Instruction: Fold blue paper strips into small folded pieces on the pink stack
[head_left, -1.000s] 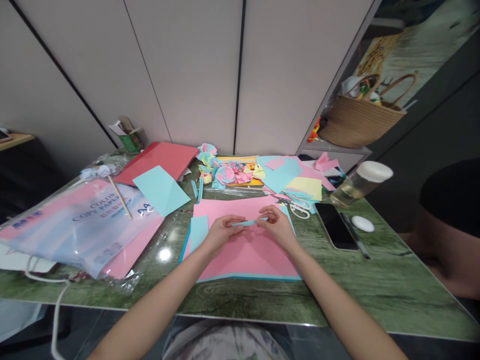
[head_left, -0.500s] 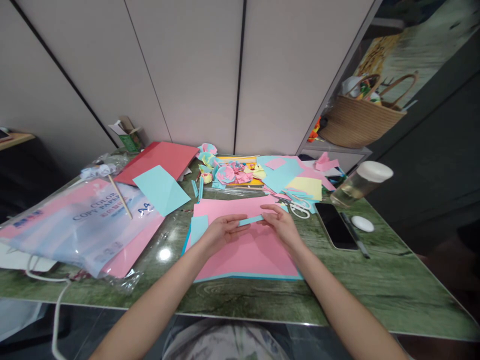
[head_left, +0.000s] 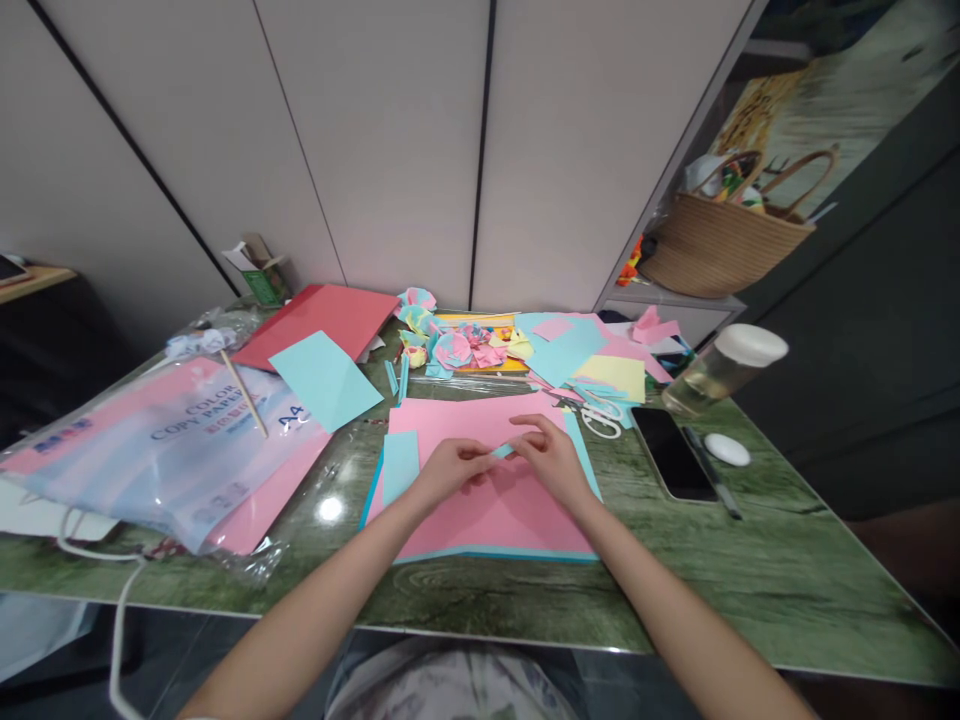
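Note:
Between my two hands, above a stack of pink paper (head_left: 487, 520), is a narrow light-blue paper strip (head_left: 503, 451). My left hand (head_left: 459, 468) pinches its left end, and my right hand (head_left: 546, 455) pinches the right end between thumb and fingers. Only a short middle part of the strip shows; the fingers cover the rest. Left of my left hand, a light-blue paper piece (head_left: 401, 466) lies on the stack. Beyond the stack's upper left corner are thin folded blue strips (head_left: 403, 378). White-handled scissors (head_left: 602, 420) rest beyond my right hand.
Crumpled paper flowers (head_left: 454, 348) and paper scraps lie at the back. To the left are a plastic bag of color paper (head_left: 172, 430), a red sheet (head_left: 319, 315) and a blue sheet (head_left: 326, 380). A phone (head_left: 671, 452), a pen, a white mouse (head_left: 727, 449) and a bottle (head_left: 720, 365) stand right.
My hands have come closer together along the strip, so less of it shows between them. My right hand has shifted left and slightly nearer to me.

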